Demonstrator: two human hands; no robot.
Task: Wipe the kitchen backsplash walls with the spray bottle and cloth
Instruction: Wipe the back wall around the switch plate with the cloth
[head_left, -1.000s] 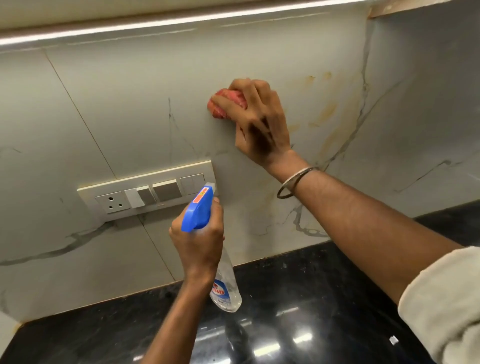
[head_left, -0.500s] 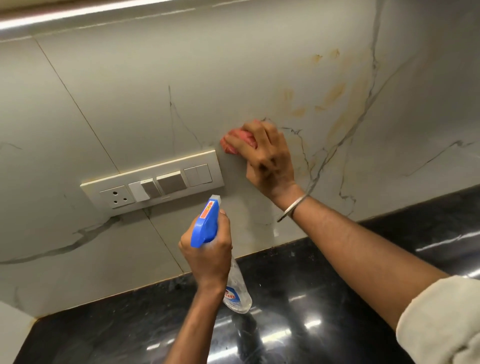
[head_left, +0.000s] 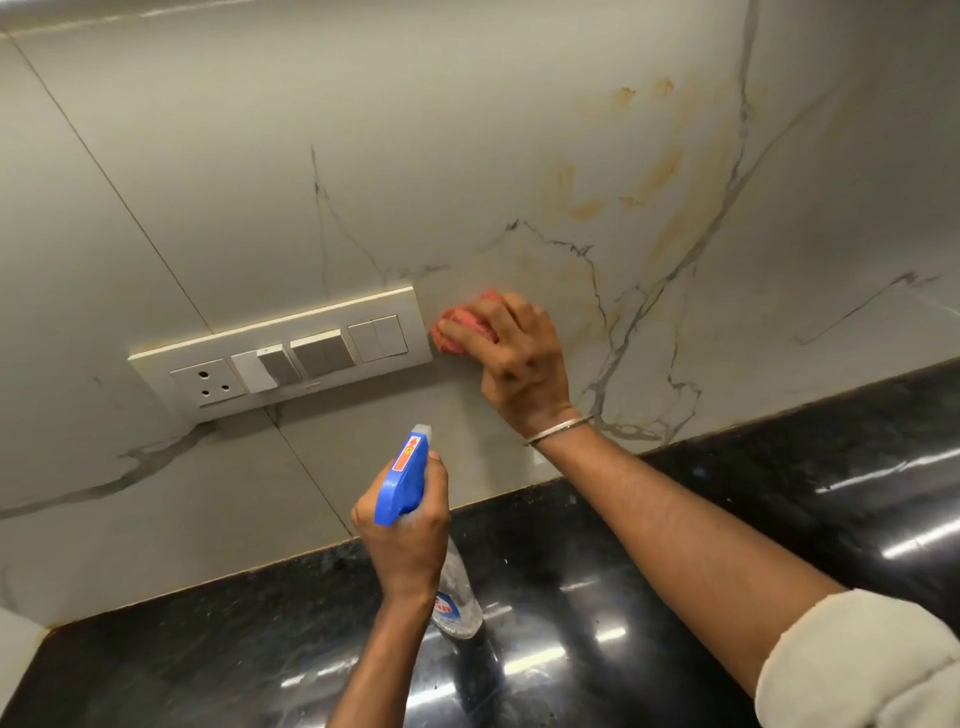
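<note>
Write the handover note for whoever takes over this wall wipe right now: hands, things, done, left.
Left grip: holds the spray bottle by its blue head, nozzle toward the backsplash, above the black counter.
Right grip: holds the red cloth bunched against the wall, just right of the switch plate.
Done: the frame does not show which parts are wiped.
Left: orange-brown marks up and right of the cloth; probably keep spray off the socket.

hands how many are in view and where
2. The left hand grips the blue-topped clear plastic spray bottle; the right hand presses the crumpled pink cloth to the grey tiled wall beside the cream switch plate.
</note>
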